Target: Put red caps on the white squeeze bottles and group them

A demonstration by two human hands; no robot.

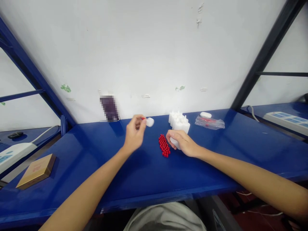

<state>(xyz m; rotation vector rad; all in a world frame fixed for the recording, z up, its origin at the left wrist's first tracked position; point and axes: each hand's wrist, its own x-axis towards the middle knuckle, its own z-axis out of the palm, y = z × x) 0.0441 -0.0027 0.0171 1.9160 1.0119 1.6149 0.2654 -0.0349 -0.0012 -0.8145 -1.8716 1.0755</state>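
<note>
My left hand point(135, 131) is closed, its fingertips pinching the red tip of a small white bottle point(150, 122) held above the table. The bottle's rounded body sticks out to the right of the fingers. My right hand point(181, 141) is wrapped round another white bottle point(175, 143), and its top is hidden by the fingers. Just left of that hand lies a cluster of small red caps point(164, 146). Behind it stands a tight group of white bottles point(179, 122) with thin nozzles pointing up.
On the blue table point(134, 179), a clear plastic bag point(209, 123) with red pieces lies at right beside a white oval object point(205, 115). A gold box point(36, 170) sits at left. A blurred dark rectangle point(110, 108) leans on the wall. Power strips point(287, 122) lie beyond the frame posts.
</note>
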